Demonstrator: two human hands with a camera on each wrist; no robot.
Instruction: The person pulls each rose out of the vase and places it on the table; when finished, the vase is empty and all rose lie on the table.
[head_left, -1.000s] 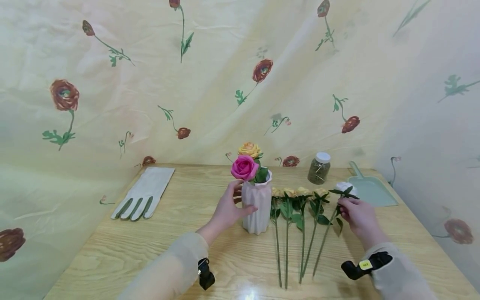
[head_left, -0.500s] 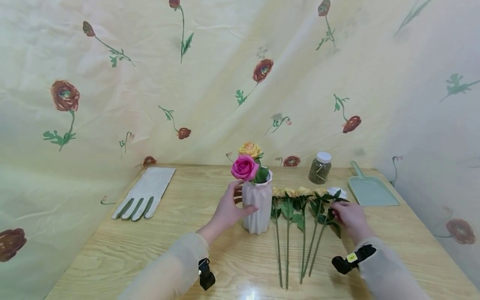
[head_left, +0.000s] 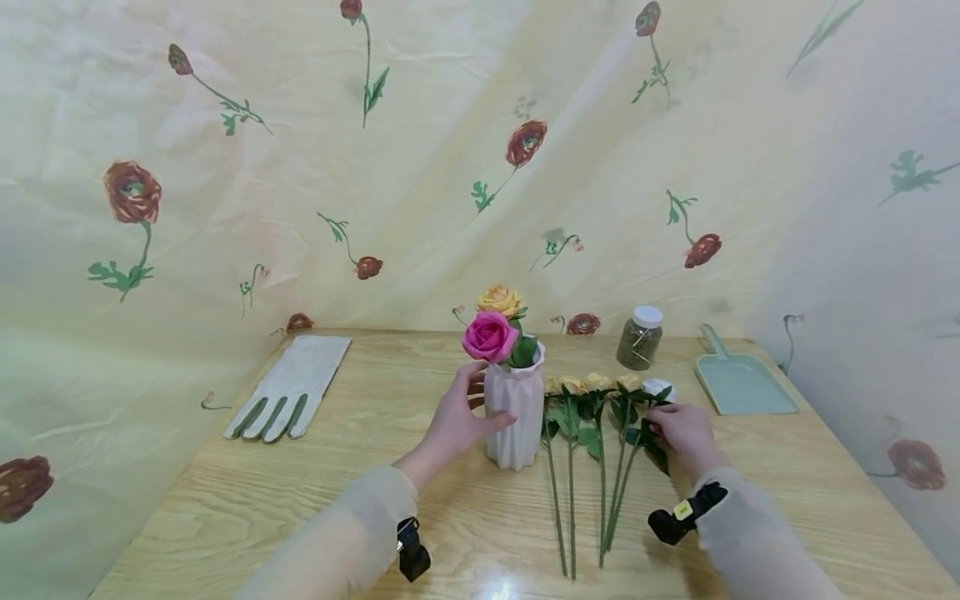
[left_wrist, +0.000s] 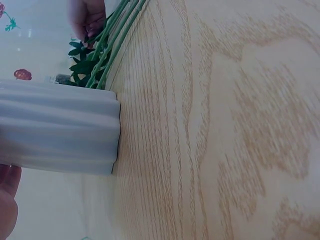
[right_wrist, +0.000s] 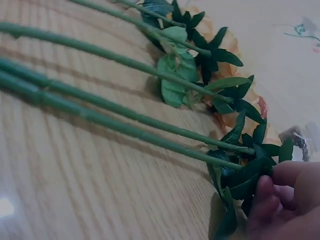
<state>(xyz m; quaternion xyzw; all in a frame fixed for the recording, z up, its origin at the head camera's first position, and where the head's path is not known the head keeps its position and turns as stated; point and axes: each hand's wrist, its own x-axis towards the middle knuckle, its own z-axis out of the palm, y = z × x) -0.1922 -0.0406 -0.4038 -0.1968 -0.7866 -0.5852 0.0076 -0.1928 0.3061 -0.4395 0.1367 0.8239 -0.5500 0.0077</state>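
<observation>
My left hand (head_left: 468, 412) holds the pale ribbed vase (head_left: 513, 425) from its left side, thumb across the front and fingers behind. A pink rose (head_left: 491, 337) and a yellow rose (head_left: 500, 300) stand in the vase. To its right several yellow roses (head_left: 597, 382) lie in a row, stems toward me. At the right end of that row, my right hand (head_left: 686, 435) pinches a white rose (head_left: 658, 388) just below its bloom. In the right wrist view, the thumb and fingers (right_wrist: 285, 175) close on its dark green leaves (right_wrist: 245, 177), and its stem lies alongside a neighbouring one.
A glove (head_left: 288, 387) with green-striped fingers lies at the left of the wooden table (head_left: 300, 517). At the back right stand a white-lidded jar (head_left: 640, 337) and a pale green dustpan (head_left: 745, 385). A flowered cloth (head_left: 420, 167) hangs behind.
My right hand has moved left with the white rose, bringing it against the yellow roses, whose heads have shifted slightly left. The left hand stays on the vase.
</observation>
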